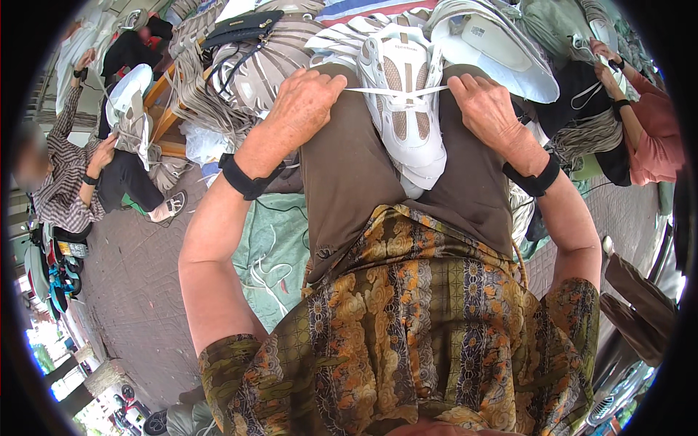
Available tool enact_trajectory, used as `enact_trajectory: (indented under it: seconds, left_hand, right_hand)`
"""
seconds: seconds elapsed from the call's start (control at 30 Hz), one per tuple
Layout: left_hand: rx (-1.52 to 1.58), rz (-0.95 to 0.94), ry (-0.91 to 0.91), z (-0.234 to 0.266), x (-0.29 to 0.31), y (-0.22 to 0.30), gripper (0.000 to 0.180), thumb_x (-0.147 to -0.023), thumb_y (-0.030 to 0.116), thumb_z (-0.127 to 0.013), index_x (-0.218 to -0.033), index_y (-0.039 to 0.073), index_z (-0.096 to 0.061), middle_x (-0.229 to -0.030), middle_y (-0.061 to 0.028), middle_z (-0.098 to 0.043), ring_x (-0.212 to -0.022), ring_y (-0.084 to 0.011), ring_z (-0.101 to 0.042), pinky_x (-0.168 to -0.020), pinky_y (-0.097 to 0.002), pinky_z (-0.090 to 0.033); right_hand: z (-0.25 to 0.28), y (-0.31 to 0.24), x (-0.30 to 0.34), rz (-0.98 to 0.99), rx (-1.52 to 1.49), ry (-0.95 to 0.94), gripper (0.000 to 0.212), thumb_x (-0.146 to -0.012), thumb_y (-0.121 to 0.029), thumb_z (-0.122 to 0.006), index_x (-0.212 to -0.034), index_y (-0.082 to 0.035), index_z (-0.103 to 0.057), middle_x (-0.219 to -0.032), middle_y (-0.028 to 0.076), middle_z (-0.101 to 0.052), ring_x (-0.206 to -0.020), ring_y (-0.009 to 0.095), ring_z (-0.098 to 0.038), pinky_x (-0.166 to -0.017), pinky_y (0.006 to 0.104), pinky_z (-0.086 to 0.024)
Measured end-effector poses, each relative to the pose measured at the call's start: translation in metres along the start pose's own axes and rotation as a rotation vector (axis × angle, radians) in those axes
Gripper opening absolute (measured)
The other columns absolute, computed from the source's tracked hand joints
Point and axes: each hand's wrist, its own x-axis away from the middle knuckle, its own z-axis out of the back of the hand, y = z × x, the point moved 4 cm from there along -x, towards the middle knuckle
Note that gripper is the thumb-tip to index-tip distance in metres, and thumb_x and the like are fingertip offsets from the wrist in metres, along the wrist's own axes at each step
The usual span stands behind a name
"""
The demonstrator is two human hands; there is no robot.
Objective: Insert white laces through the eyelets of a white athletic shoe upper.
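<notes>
A white and tan sneaker upper (pixel 407 123) is wedged between my knees, its toe pointing toward me. My left hand (pixel 302 102) is closed in a pinch on one end of a white shoelace (pixel 371 91). On the other side my right hand (pixel 486 105) pinches the opposite end. The lace stretches taut and nearly level across the upper, crossing over its tongue. Both hands rest close to my brown trousers (pixel 349 152), near the knees.
Stacked shoe uppers (pixel 269 69) lie beyond my left knee, with a dark pouch (pixel 243 29) on top. More white uppers (pixel 494 43) spread beyond my right hand. Loose laces lie on a green cloth (pixel 265 240). Co-workers sit at left (pixel 65 167) and right (pixel 654 123), handling uppers.
</notes>
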Motion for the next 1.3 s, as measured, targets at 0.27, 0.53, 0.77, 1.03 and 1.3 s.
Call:
enact_trajectory:
  seconds: [0.27,0.53,0.77,1.03,1.3]
  left_hand:
    - [-0.075,-0.028,0.079,0.015,0.016,-0.011,0.015,-0.076,-0.003,-0.057,-0.088,0.005,-0.053,-0.070,-0.0105,-0.057,-0.073,-0.0291,-0.058,-0.070,-0.0393,-0.045]
    - [-0.157,0.057,0.004,0.006,0.042,-0.020,0.017,-0.072,-0.002,-0.061,-0.087,0.005,-0.054,-0.068,-0.0096,-0.058,-0.069,-0.0274,-0.061,-0.070,-0.0394,-0.047]
    - [-0.145,0.080,-0.017,0.000,0.056,-0.029,0.016,-0.072,-0.003,-0.060,-0.085,0.004,-0.053,-0.070,-0.0126,-0.060,-0.071,-0.0303,-0.062,-0.071,-0.0410,-0.047]
    - [-0.229,0.340,-0.109,0.001,0.139,-0.098,0.010,-0.074,-0.001,-0.053,-0.083,0.002,-0.051,-0.068,-0.0187,-0.059,-0.069,-0.0377,-0.061,-0.068,-0.0476,-0.047]
    - [-0.362,0.498,-0.179,-0.020,0.279,-0.156,0.025,-0.085,0.012,-0.063,-0.107,0.001,-0.062,-0.070,-0.0157,-0.064,-0.064,-0.0340,-0.063,-0.056,-0.0425,-0.051]
  right_hand:
    - [0.005,0.017,0.006,-0.052,0.043,0.037,0.012,-0.080,-0.003,-0.055,-0.090,-0.005,-0.049,-0.078,0.010,-0.056,-0.073,0.028,-0.063,-0.064,0.0387,-0.051]
    - [0.001,0.042,0.021,-0.147,0.066,-0.083,0.017,-0.076,0.000,-0.057,-0.089,-0.004,-0.048,-0.078,0.014,-0.060,-0.074,0.033,-0.064,-0.066,0.0415,-0.051]
    - [-0.005,0.070,0.049,-0.200,0.032,-0.032,0.010,-0.080,-0.005,-0.055,-0.089,-0.004,-0.051,-0.076,0.016,-0.063,-0.068,0.035,-0.066,-0.060,0.0449,-0.052]
    - [0.022,0.124,0.107,-0.474,-0.026,0.041,0.008,-0.087,-0.001,-0.044,-0.093,-0.004,-0.048,-0.074,0.024,-0.060,-0.073,0.045,-0.061,-0.060,0.0530,-0.045]
    - [0.055,0.206,0.240,-0.797,0.148,0.162,0.012,-0.090,-0.007,-0.049,-0.100,-0.007,-0.055,-0.076,0.020,-0.065,-0.073,0.042,-0.065,-0.061,0.0525,-0.049]
